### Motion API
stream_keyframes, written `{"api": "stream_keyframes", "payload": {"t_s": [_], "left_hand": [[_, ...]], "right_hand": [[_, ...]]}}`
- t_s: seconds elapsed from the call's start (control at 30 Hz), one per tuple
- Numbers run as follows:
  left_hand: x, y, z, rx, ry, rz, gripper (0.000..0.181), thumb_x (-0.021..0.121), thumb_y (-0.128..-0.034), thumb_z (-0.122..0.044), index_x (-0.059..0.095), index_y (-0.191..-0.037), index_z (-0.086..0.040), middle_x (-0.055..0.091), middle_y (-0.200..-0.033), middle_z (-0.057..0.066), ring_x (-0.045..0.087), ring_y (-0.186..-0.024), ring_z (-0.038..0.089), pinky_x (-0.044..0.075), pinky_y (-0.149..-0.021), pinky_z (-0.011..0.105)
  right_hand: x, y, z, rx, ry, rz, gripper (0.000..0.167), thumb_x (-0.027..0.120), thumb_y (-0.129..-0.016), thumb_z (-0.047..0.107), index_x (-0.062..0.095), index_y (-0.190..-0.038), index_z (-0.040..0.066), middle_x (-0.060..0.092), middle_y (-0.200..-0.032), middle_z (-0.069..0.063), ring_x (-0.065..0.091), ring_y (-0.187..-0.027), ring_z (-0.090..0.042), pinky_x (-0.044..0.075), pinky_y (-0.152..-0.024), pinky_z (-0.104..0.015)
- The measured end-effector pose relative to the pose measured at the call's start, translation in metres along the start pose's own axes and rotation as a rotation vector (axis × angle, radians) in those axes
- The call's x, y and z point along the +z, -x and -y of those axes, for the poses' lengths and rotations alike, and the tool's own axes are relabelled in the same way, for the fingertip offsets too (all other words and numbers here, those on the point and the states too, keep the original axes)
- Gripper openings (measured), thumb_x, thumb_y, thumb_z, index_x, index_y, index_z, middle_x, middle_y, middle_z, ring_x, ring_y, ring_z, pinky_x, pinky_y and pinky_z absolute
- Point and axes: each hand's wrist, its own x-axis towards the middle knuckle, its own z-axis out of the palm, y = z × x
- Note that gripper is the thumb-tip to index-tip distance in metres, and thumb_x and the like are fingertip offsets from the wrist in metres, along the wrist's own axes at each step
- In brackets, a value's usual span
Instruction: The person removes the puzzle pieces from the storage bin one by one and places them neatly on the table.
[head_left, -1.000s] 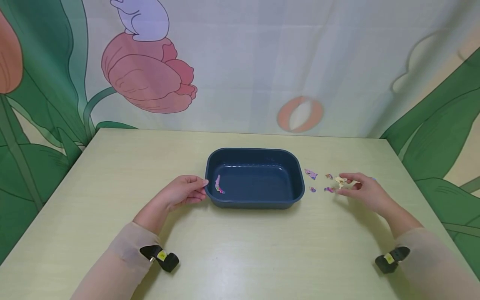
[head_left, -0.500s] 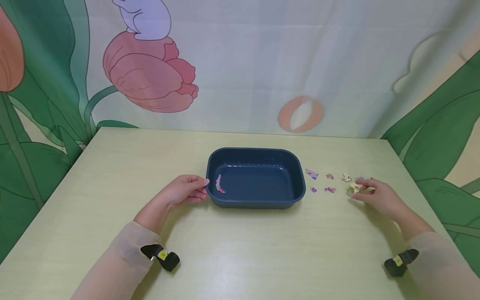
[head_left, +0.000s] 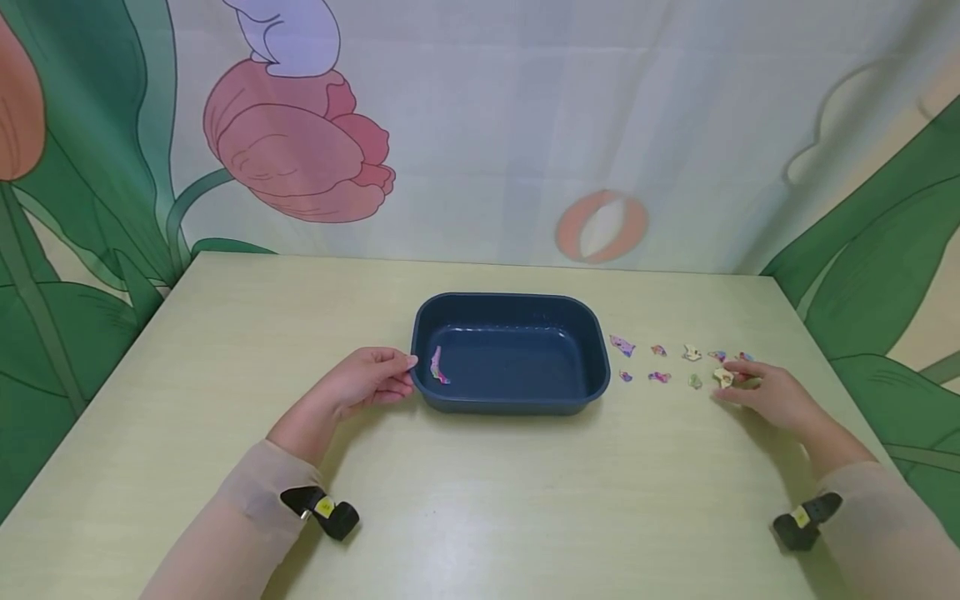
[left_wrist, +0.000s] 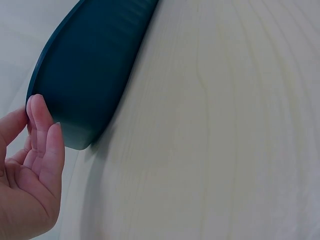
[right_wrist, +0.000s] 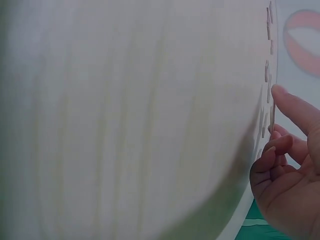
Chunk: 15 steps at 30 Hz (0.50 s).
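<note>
My left hand (head_left: 369,382) pinches the left rim of a dark blue rectangular basin (head_left: 510,407) between thumb and fingers; the left wrist view shows the fingertips against the basin's wall. Inside, at its left end, is a long, narrow purple-pink piece (head_left: 438,367). Over on the right, my right hand (head_left: 778,400) pinches a small flat cream-coloured piece (head_left: 723,377) with an irregular outline. That piece appears edge-on in the right wrist view, between thumb and finger. A pale green piece (head_left: 695,382) lies just left of it.
Several small irregular flat pieces lie in two rough rows right of the basin, among them a purple piece (head_left: 622,345), a pink-purple piece (head_left: 659,377) and a cream piece (head_left: 692,352). The pale wooden table (head_left: 480,508) ends at a printed curtain (head_left: 480,150).
My right hand has moved right and slightly toward me with the cream piece, uncovering other pieces on the table. The left hand has stayed at the basin's rim.
</note>
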Motion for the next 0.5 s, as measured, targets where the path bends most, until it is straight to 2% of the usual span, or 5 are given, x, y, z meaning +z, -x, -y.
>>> {"api": "stream_keyframes", "payload": {"t_s": [0.27,0.4,0.5], "left_hand": [[-0.0003,-0.0004,0.0005,0.003,0.014,0.001,0.022,0.055,-0.0951,-0.021,0.057,-0.093,0.001,0.062,-0.073,0.003,0.061,-0.064,0.011,0.054,-0.066,0.024],[-0.0008,-0.0009,0.0015,0.004,0.008,0.001,0.022,0.055,-0.0950,-0.021,0.057,-0.093,0.001,0.062,-0.073,0.003,0.061,-0.064,0.010,0.054,-0.067,0.024],[-0.0009,-0.0004,0.0013,0.007,0.006,0.005,0.023,0.055,-0.0951,-0.021,0.057,-0.093,0.002,0.062,-0.073,0.003,0.061,-0.064,0.011,0.054,-0.067,0.023]], "right_hand": [[0.0008,-0.0008,-0.0023,0.014,-0.015,0.007,0.067,0.066,-0.087,0.033,0.041,-0.132,-0.009,0.028,-0.140,-0.030,0.045,-0.094,-0.026,0.036,-0.070,-0.024],[0.0004,0.0000,-0.0005,0.016,-0.017,0.020,0.069,0.066,-0.087,0.034,0.040,-0.132,-0.010,0.026,-0.141,-0.031,0.043,-0.096,-0.028,0.035,-0.072,-0.027],[-0.0011,0.0010,0.0029,0.027,-0.024,0.015,0.071,0.065,-0.087,0.037,0.039,-0.134,-0.009,0.033,-0.135,-0.030,0.044,-0.096,-0.030,0.037,-0.070,-0.028]]}}
